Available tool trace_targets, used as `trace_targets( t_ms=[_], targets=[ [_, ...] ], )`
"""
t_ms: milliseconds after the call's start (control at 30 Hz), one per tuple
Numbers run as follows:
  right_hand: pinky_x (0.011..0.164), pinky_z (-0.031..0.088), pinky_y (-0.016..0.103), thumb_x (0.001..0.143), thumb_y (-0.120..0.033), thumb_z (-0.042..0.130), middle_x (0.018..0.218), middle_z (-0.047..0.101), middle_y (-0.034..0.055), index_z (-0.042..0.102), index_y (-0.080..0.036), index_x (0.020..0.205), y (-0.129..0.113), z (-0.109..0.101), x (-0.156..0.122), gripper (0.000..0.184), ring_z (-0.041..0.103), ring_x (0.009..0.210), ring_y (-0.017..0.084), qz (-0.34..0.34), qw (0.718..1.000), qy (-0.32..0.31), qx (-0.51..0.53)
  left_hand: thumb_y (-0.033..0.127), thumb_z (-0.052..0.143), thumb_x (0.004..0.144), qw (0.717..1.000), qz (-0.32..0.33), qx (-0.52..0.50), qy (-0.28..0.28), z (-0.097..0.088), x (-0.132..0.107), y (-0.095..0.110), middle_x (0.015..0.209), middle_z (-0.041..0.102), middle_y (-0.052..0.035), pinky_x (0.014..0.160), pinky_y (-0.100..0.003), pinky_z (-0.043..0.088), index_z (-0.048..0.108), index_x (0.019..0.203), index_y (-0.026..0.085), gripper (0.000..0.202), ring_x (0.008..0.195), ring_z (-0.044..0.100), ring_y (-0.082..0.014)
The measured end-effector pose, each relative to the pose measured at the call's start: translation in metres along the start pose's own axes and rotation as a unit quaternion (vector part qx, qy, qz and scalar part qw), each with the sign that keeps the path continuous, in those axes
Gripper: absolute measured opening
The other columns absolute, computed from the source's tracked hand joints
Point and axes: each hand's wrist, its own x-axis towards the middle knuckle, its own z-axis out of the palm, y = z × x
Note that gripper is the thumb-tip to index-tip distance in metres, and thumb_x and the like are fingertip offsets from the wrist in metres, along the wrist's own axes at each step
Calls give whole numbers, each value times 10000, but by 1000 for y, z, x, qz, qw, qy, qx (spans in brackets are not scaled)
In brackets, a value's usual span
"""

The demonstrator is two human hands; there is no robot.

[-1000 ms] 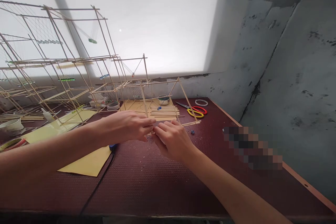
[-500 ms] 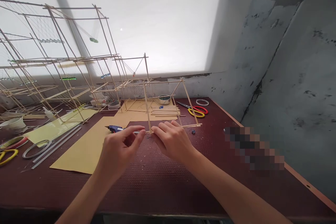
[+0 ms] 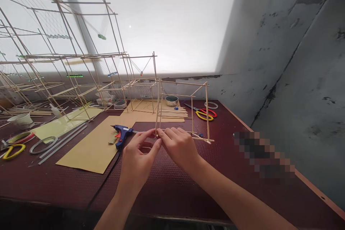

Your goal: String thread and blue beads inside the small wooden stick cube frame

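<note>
A small box-shaped frame of thin wooden sticks (image 3: 207, 111) stands on the dark red table, tilted slightly. My right hand (image 3: 179, 147) is closed around its near lower edge, hiding most of that stick. At the near left lower corner, my left hand (image 3: 140, 156) pinches the joint between thumb and fingertips, against the right hand's fingers. Just left of the hands, a blue hot glue gun (image 3: 123, 136) lies on yellow card, its cord running toward the table's front edge.
Behind the frame lie a bundle of sticks (image 3: 172, 113), a round tin (image 3: 171, 101) and red-and-yellow-handled scissors (image 3: 206, 114). A larger stick structure with hanging beads (image 3: 74, 76) fills the left. Clear glue sticks (image 3: 63, 143) and a wire coil (image 3: 43, 145) lie nearer.
The stick frame has turned and its near corner has come up slightly. My left hand has moved right and closed on that corner. The glue gun shows more fully now.
</note>
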Motion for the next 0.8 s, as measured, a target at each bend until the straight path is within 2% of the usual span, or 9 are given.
trace_targets(
  t_ms=[267, 400, 467, 633, 800],
  targets=[
    [641, 357, 337, 951, -143, 576, 745, 695, 11, 690, -138, 1087, -6, 3, -2, 177, 622, 700, 165, -19, 1000, 10, -9, 472, 767, 756, 988, -88, -112, -52, -11, 2, -5, 994, 733, -62, 657, -238, 535, 719, 1164, 192, 497, 720, 680, -155],
    [617, 347, 334, 961, -144, 559, 713, 682, 9, 687, -147, 1070, -9, 4, -3, 168, 612, 663, 157, -25, 1000, 2, -14, 447, 791, 740, 982, -99, -149, -58, -13, 0, -11, 907, 744, -59, 618, -227, 519, 740, 1130, 171, 481, 684, 650, -145],
    [606, 339, 336, 956, -147, 569, 713, 677, 6, 686, -152, 1034, -11, 4, -3, 140, 609, 654, 159, -24, 1000, -2, -9, 423, 802, 736, 979, -99, -169, -57, -13, 0, -16, 913, 757, -61, 663, -233, 534, 752, 1112, 172, 455, 733, 665, -156],
    [591, 310, 335, 968, -187, 566, 726, 669, 2, 666, -176, 937, -13, 3, -1, 106, 607, 652, 156, -8, 1000, -22, 11, 364, 853, 681, 965, -122, -228, -49, -11, 4, -27, 1042, 778, -62, 883, -270, 547, 783, 1043, 210, 399, 974, 703, -213],
    [595, 301, 337, 969, -197, 563, 748, 669, -4, 650, -189, 927, -13, 2, -1, 97, 607, 660, 159, 4, 999, -35, 17, 353, 847, 695, 960, -125, -242, -62, -10, 5, -26, 1026, 782, -74, 938, -298, 533, 784, 1040, 195, 385, 1019, 699, -234]
  ],
)
